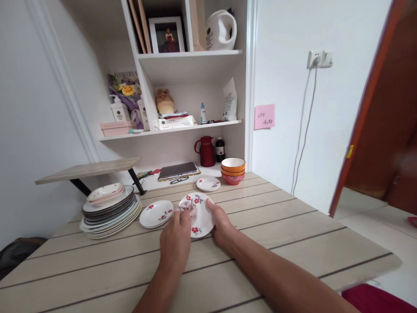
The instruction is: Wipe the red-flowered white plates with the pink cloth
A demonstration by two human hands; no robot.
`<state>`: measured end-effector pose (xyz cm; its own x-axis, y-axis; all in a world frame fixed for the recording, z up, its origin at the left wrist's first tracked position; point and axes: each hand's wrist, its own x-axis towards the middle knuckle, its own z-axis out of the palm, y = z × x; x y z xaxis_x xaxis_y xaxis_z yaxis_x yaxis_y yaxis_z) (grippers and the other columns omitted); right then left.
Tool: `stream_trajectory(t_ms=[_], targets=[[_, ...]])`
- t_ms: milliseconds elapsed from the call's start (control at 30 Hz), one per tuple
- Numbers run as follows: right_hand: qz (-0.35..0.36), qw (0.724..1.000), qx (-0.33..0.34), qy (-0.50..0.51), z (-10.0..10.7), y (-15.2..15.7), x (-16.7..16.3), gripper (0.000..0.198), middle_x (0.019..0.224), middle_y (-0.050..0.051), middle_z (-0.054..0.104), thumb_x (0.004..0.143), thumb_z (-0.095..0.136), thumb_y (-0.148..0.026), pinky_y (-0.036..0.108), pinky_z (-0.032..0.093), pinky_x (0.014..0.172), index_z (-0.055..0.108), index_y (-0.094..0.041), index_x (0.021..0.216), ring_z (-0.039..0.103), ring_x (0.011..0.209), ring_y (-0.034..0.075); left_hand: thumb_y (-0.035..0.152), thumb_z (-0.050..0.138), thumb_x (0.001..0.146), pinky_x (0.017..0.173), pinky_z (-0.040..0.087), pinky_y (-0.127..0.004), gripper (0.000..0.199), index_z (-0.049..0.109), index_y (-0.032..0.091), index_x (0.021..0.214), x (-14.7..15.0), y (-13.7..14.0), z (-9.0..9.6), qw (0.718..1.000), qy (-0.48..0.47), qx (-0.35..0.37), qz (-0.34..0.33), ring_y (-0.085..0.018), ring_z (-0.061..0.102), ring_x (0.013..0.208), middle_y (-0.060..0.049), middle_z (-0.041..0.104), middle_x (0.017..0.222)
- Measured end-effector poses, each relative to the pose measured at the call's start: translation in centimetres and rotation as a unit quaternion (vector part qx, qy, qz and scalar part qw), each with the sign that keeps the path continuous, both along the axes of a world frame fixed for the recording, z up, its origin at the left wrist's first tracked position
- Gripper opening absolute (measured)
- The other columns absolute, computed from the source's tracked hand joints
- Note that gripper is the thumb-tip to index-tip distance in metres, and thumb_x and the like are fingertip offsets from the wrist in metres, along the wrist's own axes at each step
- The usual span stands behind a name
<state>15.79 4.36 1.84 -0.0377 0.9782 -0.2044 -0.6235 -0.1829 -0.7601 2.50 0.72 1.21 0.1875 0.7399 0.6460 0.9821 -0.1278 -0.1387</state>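
A small white plate with red flowers [202,221] is held tilted above the table, its face toward me. My right hand [222,222] grips its right rim, with the thumb on the face and the other fingers behind it. In my left hand [177,232] is a bunched pale pinkish cloth [191,209], pressed against the plate's left part. Just left of my left hand lies a short stack of matching flowered plates [156,213]. More small flowered plates [208,184] lie beyond the held one.
At the left stands a tall stack of plates [110,213], topped by shallow dishes, near a small raised shelf [87,169]. Orange and red stacked bowls [233,171] stand at the table's back right, near a red jug [207,151]. A laptop [178,170] and glasses [179,180] lie behind.
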Motion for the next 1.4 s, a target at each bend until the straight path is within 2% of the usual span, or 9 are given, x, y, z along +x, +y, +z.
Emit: stream_trajectory(t_ms=[167, 367, 533, 600, 700, 933, 1000, 1133, 1400], targets=[[0.013, 1.000, 0.011, 0.008, -0.3, 0.3, 0.3, 0.032, 0.081, 0.011, 0.075, 0.090, 0.052, -0.041, 0.032, 0.055, 0.066, 0.065, -0.013, 0.097, 0.070, 0.067, 0.021, 0.027, 0.044, 0.097, 0.063, 0.046, -0.028, 0.026, 0.060, 0.025, 0.117, 0.7, -0.3, -0.5, 0.998, -0.011, -0.032, -0.054, -0.019, 0.064, 0.088, -0.005, 0.064, 0.107], [0.089, 0.985, 0.139, -0.057, -1.2, -0.5, -0.7, 0.029, 0.083, 0.009, 0.076, 0.081, 0.066, -0.038, 0.028, 0.053, 0.068, 0.068, -0.013, 0.096, 0.070, 0.071, 0.020, 0.029, 0.042, 0.097, 0.063, 0.046, -0.028, 0.030, 0.055, 0.024, 0.124, 0.2, 0.2, 0.1, 0.996, -0.076, -0.043, -0.006, -0.020, 0.063, 0.098, -0.007, 0.062, 0.115], [0.051, 0.995, 0.080, -0.037, -1.1, -0.2, -0.7, 0.030, 0.085, 0.010, 0.076, 0.084, 0.061, -0.039, 0.034, 0.055, 0.069, 0.067, -0.014, 0.099, 0.071, 0.071, 0.022, 0.028, 0.043, 0.096, 0.069, 0.048, -0.033, 0.027, 0.059, 0.018, 0.115, -0.2, 0.4, 0.5, 0.997, -0.058, -0.016, 0.048, -0.023, 0.063, 0.088, -0.008, 0.063, 0.100], [0.022, 0.999, 0.042, -0.022, -0.9, 0.1, -0.4, 0.028, 0.084, 0.010, 0.076, 0.087, 0.059, -0.039, 0.035, 0.055, 0.069, 0.065, -0.014, 0.100, 0.071, 0.071, 0.023, 0.027, 0.044, 0.096, 0.071, 0.049, -0.034, 0.023, 0.061, 0.018, 0.109, -0.1, 0.3, 0.3, 0.999, -0.037, -0.008, 0.017, -0.023, 0.062, 0.089, -0.008, 0.064, 0.096], [0.003, 1.000, 0.017, 0.021, -0.6, 0.5, -0.1, 0.029, 0.083, 0.010, 0.076, 0.091, 0.053, -0.039, 0.034, 0.055, 0.071, 0.064, -0.013, 0.097, 0.071, 0.072, 0.022, 0.025, 0.048, 0.094, 0.074, 0.050, -0.033, 0.018, 0.061, 0.019, 0.106, 0.4, -0.1, -0.4, 0.996, -0.009, 0.003, -0.091, -0.022, 0.062, 0.092, -0.006, 0.064, 0.099], [0.060, 0.996, 0.059, 0.011, -1.0, 0.3, -0.1, 0.030, 0.065, 0.003, 0.069, 0.082, 0.065, -0.043, 0.026, 0.048, 0.058, 0.063, -0.014, 0.076, 0.063, 0.057, 0.015, 0.021, 0.048, 0.093, 0.072, 0.052, -0.031, 0.021, 0.061, 0.020, 0.110, 1.0, -0.2, -1.4, 0.976, 0.037, 0.044, -0.210, -0.020, 0.062, 0.090, -0.006, 0.064, 0.098], [0.084, 0.993, 0.084, -0.006, -1.1, 0.2, -0.3, 0.032, 0.066, 0.003, 0.069, 0.077, 0.070, -0.044, 0.026, 0.048, 0.059, 0.064, -0.013, 0.078, 0.062, 0.058, 0.015, 0.019, 0.050, 0.092, 0.072, 0.051, -0.032, 0.025, 0.060, 0.021, 0.115, 0.7, 0.0, -1.4, 0.978, 0.056, 0.061, -0.193, -0.020, 0.062, 0.089, -0.007, 0.064, 0.100], [0.089, 0.992, 0.084, -0.010, -1.0, 0.0, -0.6, 0.033, 0.073, 0.004, 0.072, 0.077, 0.070, -0.045, 0.027, 0.049, 0.062, 0.067, -0.014, 0.085, 0.064, 0.062, 0.016, 0.017, 0.056, 0.089, 0.070, 0.049, -0.036, 0.033, 0.060, 0.025, 0.120, 0.6, 0.2, -1.1, 0.990, 0.081, 0.077, -0.089, -0.023, 0.060, 0.084, -0.008, 0.063, 0.103], [0.100, 0.988, 0.116, -0.020, -1.0, -0.8, -1.1, 0.040, 0.097, 0.013, 0.076, 0.083, 0.064, -0.046, 0.035, 0.054, 0.077, 0.067, -0.012, 0.104, 0.072, 0.083, 0.025, 0.019, 0.046, 0.094, 0.077, 0.045, -0.038, 0.029, 0.061, 0.018, 0.119, -0.3, 0.4, 0.3, 0.998, 0.022, 0.026, 0.054, -0.025, 0.061, 0.089, -0.009, 0.064, 0.094]])
